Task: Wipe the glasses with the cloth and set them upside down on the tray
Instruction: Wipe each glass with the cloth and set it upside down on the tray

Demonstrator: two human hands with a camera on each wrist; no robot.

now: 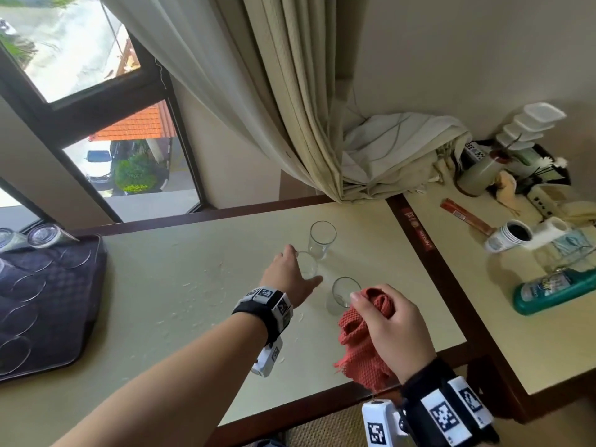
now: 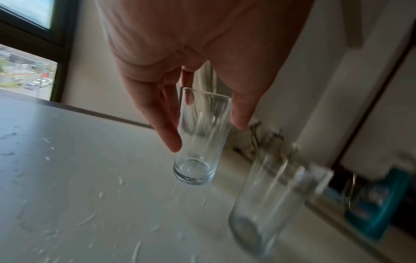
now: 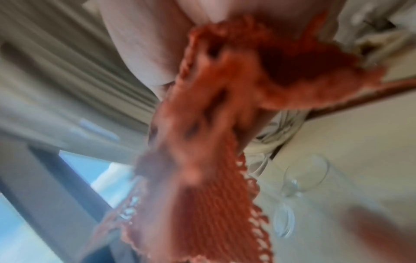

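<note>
Three clear glasses stand upright on the cream table. My left hand holds the middle glass between thumb and fingers; in the left wrist view this hand has the fingers on one side of the glass and the thumb on the other. The far glass and the near glass stand free. Just right of the near glass, my right hand grips a bunched red cloth, which hangs blurred in the right wrist view. A dark tray lies at the table's left end.
Several glasses stand upside down on the tray. Water drops dot the table. A beige curtain hangs down to the back edge. A lower side table on the right carries a teal bottle, cups and boxes.
</note>
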